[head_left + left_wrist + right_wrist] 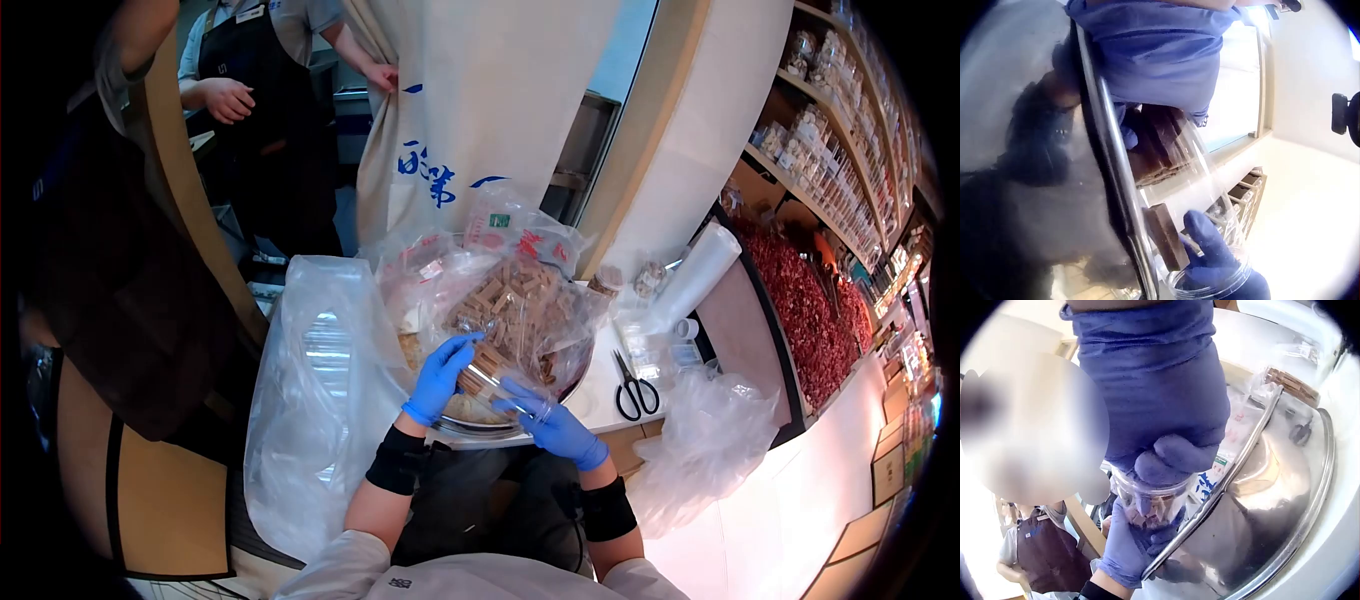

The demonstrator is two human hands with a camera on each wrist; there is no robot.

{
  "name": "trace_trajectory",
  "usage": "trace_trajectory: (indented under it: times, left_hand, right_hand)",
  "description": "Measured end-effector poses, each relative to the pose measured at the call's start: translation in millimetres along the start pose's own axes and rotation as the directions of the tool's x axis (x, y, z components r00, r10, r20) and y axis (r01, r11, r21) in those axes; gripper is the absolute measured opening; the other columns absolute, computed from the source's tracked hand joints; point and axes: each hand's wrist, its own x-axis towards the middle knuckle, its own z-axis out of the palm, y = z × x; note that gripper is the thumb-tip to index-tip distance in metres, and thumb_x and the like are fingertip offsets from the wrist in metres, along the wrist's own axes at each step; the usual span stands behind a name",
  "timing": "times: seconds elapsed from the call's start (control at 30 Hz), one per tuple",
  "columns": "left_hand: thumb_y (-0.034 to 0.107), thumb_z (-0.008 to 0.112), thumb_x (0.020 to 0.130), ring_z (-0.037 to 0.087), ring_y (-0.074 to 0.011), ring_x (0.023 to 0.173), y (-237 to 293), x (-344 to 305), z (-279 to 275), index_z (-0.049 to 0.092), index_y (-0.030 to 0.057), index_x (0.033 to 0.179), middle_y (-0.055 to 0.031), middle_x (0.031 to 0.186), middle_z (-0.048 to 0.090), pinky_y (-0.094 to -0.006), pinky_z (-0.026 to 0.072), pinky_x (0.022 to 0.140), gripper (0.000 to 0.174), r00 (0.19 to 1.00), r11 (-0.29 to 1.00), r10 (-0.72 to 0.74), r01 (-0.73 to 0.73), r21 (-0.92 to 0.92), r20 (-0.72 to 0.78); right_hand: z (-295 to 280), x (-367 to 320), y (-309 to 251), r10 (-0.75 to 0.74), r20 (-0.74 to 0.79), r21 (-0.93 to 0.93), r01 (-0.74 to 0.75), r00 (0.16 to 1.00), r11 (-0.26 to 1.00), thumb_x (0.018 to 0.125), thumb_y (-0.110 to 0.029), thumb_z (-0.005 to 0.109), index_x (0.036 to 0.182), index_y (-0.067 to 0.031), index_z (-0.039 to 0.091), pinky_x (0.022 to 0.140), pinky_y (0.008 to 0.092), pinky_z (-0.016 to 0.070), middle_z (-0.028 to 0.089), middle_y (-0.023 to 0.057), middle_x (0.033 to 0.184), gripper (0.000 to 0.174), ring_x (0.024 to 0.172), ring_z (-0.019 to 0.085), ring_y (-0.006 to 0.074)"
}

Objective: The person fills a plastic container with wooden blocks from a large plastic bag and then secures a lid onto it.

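Observation:
My blue-gloved left hand grips a clear plastic jar around its lower end. The jar lies tilted, with brown blocks stacked inside it. My blue-gloved right hand is at the mouth, fingers reaching in past the rim. In the left wrist view those fingers pinch one end of a loose brown block. Beyond the jar, more brown blocks lie heaped in an open clear bag with red print. Bag and blocks rest in a round metal tray, its rim close below the jar.
Left of the tray lies a stack of clear plastic bags or sleeves. Black-handled scissors, a plastic roll and a crumpled clear bag are on the right. Aproned people stand beyond, by a curtain.

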Motion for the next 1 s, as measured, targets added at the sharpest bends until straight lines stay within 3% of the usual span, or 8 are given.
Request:
trace_trajectory:
  times: [0.17,0.27,0.37,0.57,0.7,0.8,0.87,1.0]
  left_hand:
    - [0.037,0.052,0.092,0.058,-0.0072,0.086,5,4,-1,0.062,0.0125,0.119,0.0019,0.101,0.062,-0.0212,0.0476,0.066,0.038,0.991,0.995,-0.086,0.079,-0.066,-0.105]
    - [0.040,0.048,0.093,0.059,-0.0065,0.079,8,3,4,0.061,0.0109,0.120,0.0016,0.097,0.064,-0.0196,0.0433,0.059,0.042,0.989,0.995,-0.094,0.090,-0.035,-0.113]
    - [0.041,0.047,0.093,0.055,-0.0041,0.066,8,4,3,0.062,0.0122,0.118,0.0029,0.090,0.063,-0.0181,0.0358,0.049,0.042,0.986,0.992,-0.118,0.113,-0.049,-0.121]
    - [0.042,0.046,0.094,0.048,-0.0037,0.054,8,5,4,0.063,0.0120,0.115,0.0027,0.074,0.059,-0.0194,0.0296,0.042,0.040,0.985,0.986,-0.162,0.158,-0.061,-0.064]
    - [0.040,0.046,0.095,0.045,-0.0052,0.049,4,6,4,0.063,0.0110,0.114,0.0022,0.069,0.056,-0.0205,0.0291,0.041,0.039,0.981,0.981,-0.187,0.184,-0.064,-0.046]
    - [0.039,0.044,0.096,0.045,-0.0058,0.048,6,6,8,0.063,0.0102,0.116,0.0017,0.068,0.056,-0.0207,0.0288,0.041,0.040,0.975,0.975,-0.221,0.221,-0.040,-0.008]
    - [0.041,0.045,0.094,0.050,-0.0061,0.054,2,8,6,0.063,0.0113,0.114,0.0013,0.074,0.060,-0.0200,0.0328,0.044,0.040,0.972,0.971,-0.237,0.237,-0.031,0.006]
    - [0.044,0.043,0.094,0.054,-0.0061,0.059,5,10,6,0.063,0.0117,0.114,0.0008,0.079,0.063,-0.0192,0.0343,0.046,0.042,0.939,0.938,-0.344,0.343,0.055,0.013]
  right_hand:
    - [-4,-10,-4,0.103,0.060,-0.007,-0.102,0.993,0.995,0.088,0.001,0.045,0.128,-0.0148,0.058,0.109,0.0405,0.0308,0.046,0.0154,0.140,0.045,0.131,0.042,0.0330]
    - [-9,-11,-11,0.157,0.090,-0.072,-0.151,0.984,0.986,0.087,0.002,0.045,0.129,-0.0131,0.056,0.096,0.0347,0.0440,0.049,0.0120,0.138,0.046,0.112,0.058,0.0275]
    - [-12,-13,-18,0.335,0.105,0.340,-0.350,0.936,0.873,0.085,0.002,0.046,0.133,-0.0099,0.052,0.068,0.0261,0.0499,0.063,0.0107,0.108,0.050,0.073,0.061,0.0165]
    - [-16,-3,-13,0.174,0.190,0.981,-0.180,0.966,-0.073,0.066,0.001,0.050,0.141,0.0072,0.032,0.039,0.0186,0.0350,0.050,0.0208,0.132,0.077,0.038,0.041,0.0093]
    - [-14,0,-28,0.107,0.183,0.983,-0.179,0.977,-0.044,0.066,-0.003,0.059,0.144,0.0046,0.027,0.038,0.0200,0.0329,0.058,0.0161,0.120,0.084,0.041,0.041,0.0098]
    - [-9,-1,-17,0.040,0.199,0.980,-0.200,0.979,0.020,0.064,-0.004,0.060,0.145,0.0033,0.025,0.039,0.0205,0.0334,0.034,0.0183,0.148,0.088,0.041,0.041,0.0100]
    - [-9,1,-21,0.087,0.195,0.975,-0.202,0.977,0.092,0.066,-0.004,0.061,0.147,-0.0009,0.021,0.040,0.0218,0.0344,0.059,0.0166,0.120,0.091,0.043,0.043,0.0103]
    - [-11,-1,-11,0.103,0.303,0.886,-0.320,0.947,0.334,0.072,-0.005,0.062,0.150,-0.0066,0.018,0.043,0.0222,0.0355,0.063,0.0088,0.079,0.089,0.046,0.046,0.0096]
